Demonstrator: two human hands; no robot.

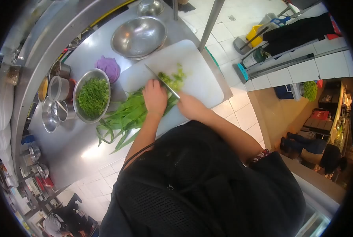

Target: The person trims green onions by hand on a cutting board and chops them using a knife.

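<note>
A bunch of long, flat green onions point(126, 112) lies across the near left part of the white cutting board point(208, 79), its leafy ends hanging past the board onto the steel table. My left hand point(155, 96) presses down on the bunch with curled fingers. In my right hand point(192, 107) is the handle of a kitchen knife point(163, 83). Its blade runs up and left, just beside my left fingertips. Small chopped green pieces point(175, 79) are scattered on the far side of the blade.
Left of the board stand a steel bowl of finely chopped greens point(92, 97), a crumpled purple cloth point(108, 68) and several small containers point(59, 89). A large steel bowl point(139, 37) sits behind the board. Other people point(322, 152) are farther off, lower left and right.
</note>
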